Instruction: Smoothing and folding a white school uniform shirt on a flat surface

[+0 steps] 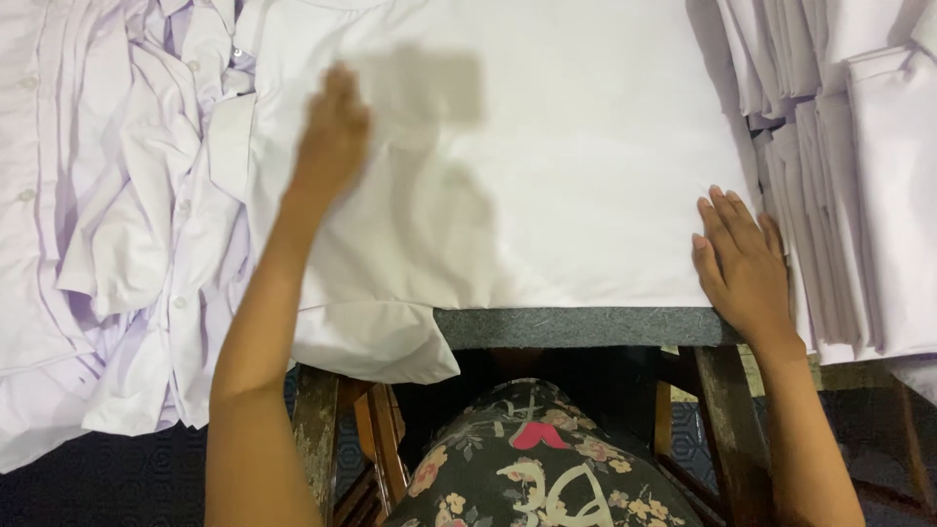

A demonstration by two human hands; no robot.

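I see a grey-topped table on worn wooden legs, dark patterned floor below. No containers. White shirt spread flat across the top, one sleeve hanging off the near edge. My left hand rests on it, blurred, fingers curled together. My right hand lies flat at its right edge, fingers slightly apart. Crumpled shirts sit left, folded stack right.

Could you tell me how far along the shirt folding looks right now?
Done: a folded stack sits at right. In hand: one white shirt lies spread flat, right hand pressing its edge, left hand blurred over it. Left: a crumpled pile still unfolded.
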